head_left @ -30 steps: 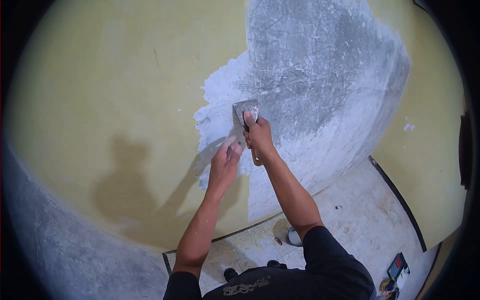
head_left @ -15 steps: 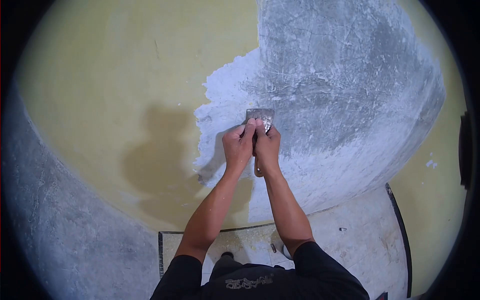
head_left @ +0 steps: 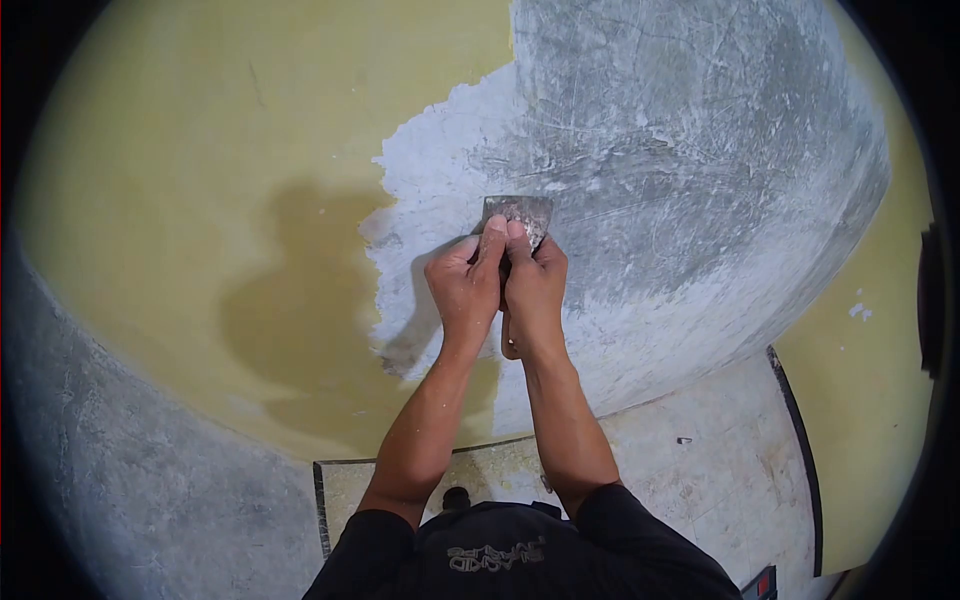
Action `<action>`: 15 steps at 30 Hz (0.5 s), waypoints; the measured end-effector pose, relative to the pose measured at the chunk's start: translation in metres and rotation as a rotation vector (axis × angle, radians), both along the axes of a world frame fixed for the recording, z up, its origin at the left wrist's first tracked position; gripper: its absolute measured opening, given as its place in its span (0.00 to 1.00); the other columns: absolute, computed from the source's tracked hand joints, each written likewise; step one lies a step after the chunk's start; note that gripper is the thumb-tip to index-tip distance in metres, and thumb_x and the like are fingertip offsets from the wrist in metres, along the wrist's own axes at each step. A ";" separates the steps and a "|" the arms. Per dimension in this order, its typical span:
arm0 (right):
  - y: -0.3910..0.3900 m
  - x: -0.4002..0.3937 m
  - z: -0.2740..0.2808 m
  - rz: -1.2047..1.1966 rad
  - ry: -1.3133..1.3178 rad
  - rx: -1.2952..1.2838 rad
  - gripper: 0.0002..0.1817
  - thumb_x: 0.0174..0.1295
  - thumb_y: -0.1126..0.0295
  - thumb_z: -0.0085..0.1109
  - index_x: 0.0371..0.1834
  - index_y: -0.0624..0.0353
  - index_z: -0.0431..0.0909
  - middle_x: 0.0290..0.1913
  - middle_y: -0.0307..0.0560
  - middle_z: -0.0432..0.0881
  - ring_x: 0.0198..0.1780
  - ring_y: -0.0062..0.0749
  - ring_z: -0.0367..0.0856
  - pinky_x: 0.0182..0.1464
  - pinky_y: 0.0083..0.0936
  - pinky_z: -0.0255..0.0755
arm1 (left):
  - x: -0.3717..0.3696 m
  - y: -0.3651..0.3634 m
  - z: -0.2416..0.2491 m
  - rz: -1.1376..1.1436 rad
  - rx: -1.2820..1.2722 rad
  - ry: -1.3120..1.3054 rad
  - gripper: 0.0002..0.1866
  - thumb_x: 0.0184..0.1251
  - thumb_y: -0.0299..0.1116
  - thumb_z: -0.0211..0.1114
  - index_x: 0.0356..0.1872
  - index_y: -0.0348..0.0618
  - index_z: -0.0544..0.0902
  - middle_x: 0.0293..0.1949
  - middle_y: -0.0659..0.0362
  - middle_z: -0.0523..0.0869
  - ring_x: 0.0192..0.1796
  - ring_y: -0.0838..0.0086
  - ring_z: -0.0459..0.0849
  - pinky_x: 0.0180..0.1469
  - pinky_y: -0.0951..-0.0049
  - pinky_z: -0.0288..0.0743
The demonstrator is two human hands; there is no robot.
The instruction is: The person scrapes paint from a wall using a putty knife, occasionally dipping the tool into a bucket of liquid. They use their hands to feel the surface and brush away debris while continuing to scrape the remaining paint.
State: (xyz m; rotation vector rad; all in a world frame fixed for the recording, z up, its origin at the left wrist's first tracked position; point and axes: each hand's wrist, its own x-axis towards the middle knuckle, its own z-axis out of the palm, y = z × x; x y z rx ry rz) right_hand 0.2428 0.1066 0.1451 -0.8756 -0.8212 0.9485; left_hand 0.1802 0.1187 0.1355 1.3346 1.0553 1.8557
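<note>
Scraper [head_left: 522, 212] blade sits over the wall's bare patch [head_left: 640, 170], its edge pointing away from me. My left hand [head_left: 468, 290] and right hand [head_left: 535, 290] grip it side by side, both thumbs pressed on the blade, my other fingers curled, partly hidden. Yellow paint [head_left: 200, 150] lies left of the patch; the handle's end shows near my right wrist.

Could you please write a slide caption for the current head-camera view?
Left hand and right hand together hold a scraper at a yellow, white and grey wall.
</note>
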 end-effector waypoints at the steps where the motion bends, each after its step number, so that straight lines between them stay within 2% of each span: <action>1: -0.001 0.000 0.000 -0.013 -0.011 -0.001 0.13 0.75 0.64 0.54 0.37 0.63 0.77 0.27 0.34 0.75 0.26 0.15 0.67 0.25 0.21 0.62 | -0.001 0.000 -0.001 -0.001 -0.004 -0.001 0.26 0.72 0.44 0.68 0.20 0.30 0.81 0.13 0.68 0.71 0.22 0.86 0.64 0.21 0.75 0.58; 5: -0.011 0.005 0.001 0.016 -0.056 -0.004 0.13 0.75 0.64 0.54 0.37 0.63 0.77 0.25 0.34 0.74 0.23 0.15 0.66 0.22 0.21 0.60 | 0.000 -0.001 -0.009 -0.014 -0.030 0.000 0.26 0.71 0.44 0.68 0.18 0.32 0.81 0.13 0.69 0.72 0.21 0.87 0.64 0.21 0.75 0.58; 10: -0.008 0.003 0.004 0.032 0.008 -0.072 0.12 0.75 0.64 0.54 0.37 0.61 0.77 0.22 0.35 0.73 0.20 0.16 0.65 0.18 0.22 0.56 | 0.001 -0.001 -0.004 -0.077 -0.046 -0.054 0.26 0.72 0.45 0.68 0.18 0.33 0.81 0.13 0.68 0.73 0.19 0.87 0.65 0.20 0.75 0.58; 13: -0.006 0.003 0.001 0.036 0.033 -0.020 0.12 0.75 0.63 0.54 0.36 0.61 0.76 0.22 0.35 0.73 0.19 0.16 0.64 0.17 0.22 0.55 | 0.000 0.002 -0.007 -0.057 -0.011 -0.027 0.26 0.72 0.45 0.67 0.18 0.33 0.82 0.12 0.68 0.73 0.19 0.87 0.65 0.20 0.75 0.58; 15: -0.008 0.007 0.000 0.046 0.026 -0.035 0.12 0.74 0.63 0.55 0.36 0.61 0.76 0.22 0.35 0.73 0.18 0.16 0.64 0.17 0.22 0.55 | 0.002 -0.002 -0.005 -0.057 -0.021 -0.020 0.25 0.72 0.43 0.69 0.15 0.40 0.80 0.15 0.70 0.73 0.19 0.87 0.64 0.19 0.78 0.55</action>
